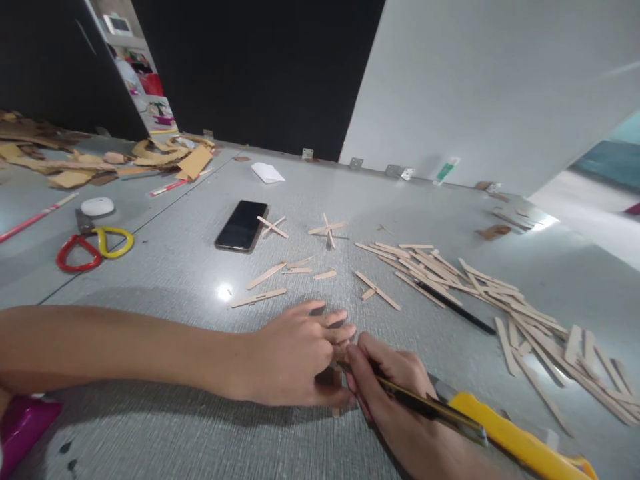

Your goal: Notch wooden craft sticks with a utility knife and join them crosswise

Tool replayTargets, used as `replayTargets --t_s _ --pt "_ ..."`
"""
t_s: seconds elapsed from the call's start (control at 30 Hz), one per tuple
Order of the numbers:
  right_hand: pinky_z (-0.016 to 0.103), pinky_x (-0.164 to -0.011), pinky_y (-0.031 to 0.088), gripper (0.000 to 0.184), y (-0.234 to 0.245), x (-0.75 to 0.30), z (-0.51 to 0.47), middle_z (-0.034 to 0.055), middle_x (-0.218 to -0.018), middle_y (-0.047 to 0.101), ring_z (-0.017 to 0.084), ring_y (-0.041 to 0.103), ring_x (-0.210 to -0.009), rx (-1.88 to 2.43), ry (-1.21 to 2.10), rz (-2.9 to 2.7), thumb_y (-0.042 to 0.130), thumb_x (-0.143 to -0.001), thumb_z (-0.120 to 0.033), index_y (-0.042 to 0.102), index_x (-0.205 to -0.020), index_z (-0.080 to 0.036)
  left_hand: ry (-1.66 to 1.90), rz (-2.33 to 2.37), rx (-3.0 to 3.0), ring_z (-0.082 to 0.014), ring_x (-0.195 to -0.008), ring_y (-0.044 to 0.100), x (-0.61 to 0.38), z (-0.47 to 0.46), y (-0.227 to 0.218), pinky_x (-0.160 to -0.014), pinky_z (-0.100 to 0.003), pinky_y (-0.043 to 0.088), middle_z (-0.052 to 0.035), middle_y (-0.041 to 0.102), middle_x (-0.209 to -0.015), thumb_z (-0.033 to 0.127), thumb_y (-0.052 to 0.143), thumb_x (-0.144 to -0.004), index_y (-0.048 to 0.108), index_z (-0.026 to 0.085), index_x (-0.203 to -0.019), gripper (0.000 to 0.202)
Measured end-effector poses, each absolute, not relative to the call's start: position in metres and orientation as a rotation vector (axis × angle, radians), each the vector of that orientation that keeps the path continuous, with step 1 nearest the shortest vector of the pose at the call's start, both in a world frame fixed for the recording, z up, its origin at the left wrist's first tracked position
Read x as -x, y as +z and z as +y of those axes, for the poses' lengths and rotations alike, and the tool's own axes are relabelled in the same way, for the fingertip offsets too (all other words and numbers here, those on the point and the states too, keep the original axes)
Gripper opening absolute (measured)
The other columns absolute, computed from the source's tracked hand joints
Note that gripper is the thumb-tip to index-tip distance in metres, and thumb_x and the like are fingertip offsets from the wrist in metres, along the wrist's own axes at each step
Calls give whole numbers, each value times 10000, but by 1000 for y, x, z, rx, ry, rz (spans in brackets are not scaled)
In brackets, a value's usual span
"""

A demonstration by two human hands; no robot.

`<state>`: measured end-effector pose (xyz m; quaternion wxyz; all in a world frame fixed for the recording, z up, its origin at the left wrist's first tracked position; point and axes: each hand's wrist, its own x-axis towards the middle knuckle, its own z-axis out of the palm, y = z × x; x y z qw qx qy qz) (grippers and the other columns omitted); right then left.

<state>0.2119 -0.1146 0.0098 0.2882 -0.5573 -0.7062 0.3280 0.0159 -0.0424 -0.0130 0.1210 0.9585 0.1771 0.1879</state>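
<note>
My left hand (300, 357) lies on the grey table (165, 280), fingers pressed down on a small wooden stick piece that they mostly hide. My right hand (395, 393) grips a yellow utility knife (480, 427) like a pen. Its tip meets the fingertips of the left hand at the hidden stick. A heap of wooden craft sticks (505, 303) spreads to the right. Several cut stick pieces (280, 273) lie just beyond my hands.
A black phone (242, 225) lies face up at mid-table. Red-and-yellow scissors (93, 247) and a white oval object (97, 207) sit to the left. Cardboard scraps (100, 163) pile at the far left. A black pen (455, 307) lies among the sticks. A magenta object (23, 427) sits bottom left.
</note>
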Motion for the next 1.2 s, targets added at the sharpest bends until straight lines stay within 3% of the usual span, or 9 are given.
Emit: replayTargets --t_s 0.17,0.37,0.53,0.7,0.9,1.07,1.2 --pt "308 -514 419 410 16 -210 -117 -20 -628 526 175 453 -522 1437 761 -1963 300 -1142 -476 434 -801 -290 549 502 -2785 -379 -1423 614 -15 -42 -10 -1231 -534 396 -154 721 -1431 552 633 -1022 813 137 -1175 477" --pt "257 -487 398 364 10 -212 -116 -61 -601 494 132 449 -491 1422 651 -1996 416 -1138 -334 469 -783 -276 567 482 -2771 -376 -1409 624 -16 -41 -11 -1209 -536 427 -167 723 -1423 526 626 -1032 818 128 -1157 460" --pt "253 -498 442 364 8 -213 -117 -39 -618 571 135 519 -503 1404 600 -2027 429 -1128 -323 515 -779 -263 566 484 -2759 -387 -1411 621 -16 -41 -13 -1211 -567 418 -169 713 -1434 520 587 -1055 819 130 -1156 465" --pt "246 -468 468 369 14 -211 -116 -50 -594 543 144 503 -482 1409 591 -2002 365 -1145 -367 485 -808 -275 569 467 -2763 -396 -1410 619 -16 -41 -13 -1194 -550 430 -177 732 -1405 518 638 -1030 798 86 -1184 486" --pt "241 -498 499 385 18 -211 -117 -34 -633 577 148 536 -514 1391 626 -1993 330 -1152 -408 478 -822 -275 594 466 -2758 -377 -1405 626 -16 -40 -14 -1198 -546 425 -172 731 -1408 562 627 -1027 804 118 -1173 501" --pt "246 -458 407 389 11 -212 -119 -69 -588 457 133 450 -479 1419 636 -1968 421 -1141 -359 437 -760 -283 593 477 -2759 -382 -1420 612 -15 -40 -16 -1201 -554 421 -169 725 -1418 567 620 -1028 806 121 -1185 508" --pt "264 -461 417 408 14 -211 -114 -51 -583 503 147 478 -478 1421 660 -1979 426 -1132 -366 459 -733 -286 581 472 -2767 -375 -1414 619 -15 -40 -15 -1195 -547 424 -156 716 -1437 562 621 -1031 817 131 -1139 485"
